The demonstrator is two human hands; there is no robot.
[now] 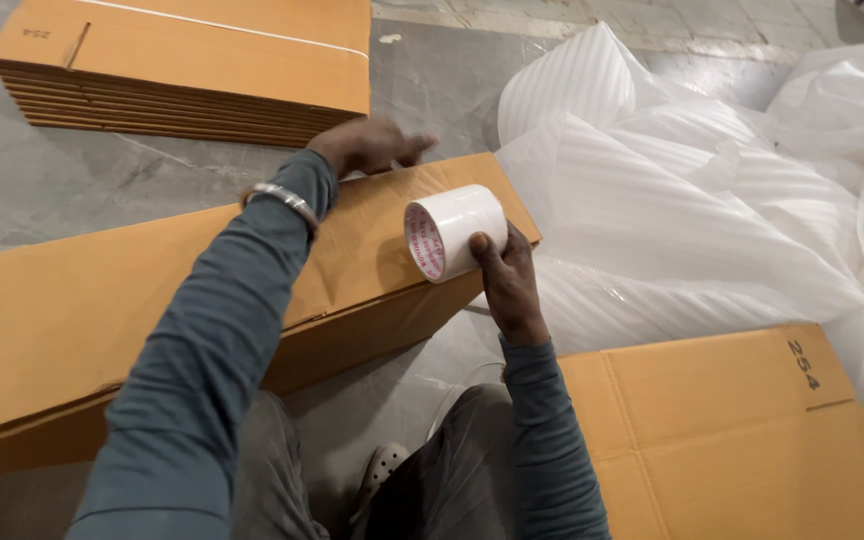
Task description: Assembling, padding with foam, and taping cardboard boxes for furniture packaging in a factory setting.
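Observation:
My right hand (508, 285) grips a white roll of packing tape (452, 232) and holds it against the near edge of a long brown cardboard box (72, 310) that lies on its side across the floor. My left hand (367, 146) rests on the far top edge of that same box, fingers pointing right and partly blurred. A metal bangle (282, 198) sits on my left wrist. Both arms wear grey-blue sleeves.
A stack of flat brown cartons (192, 70) lies at the back left on the grey floor. White foam wrap sheets (692, 190) pile up on the right. Another flat carton (742, 440) lies at the front right. My knees and a sandal (384, 468) show below.

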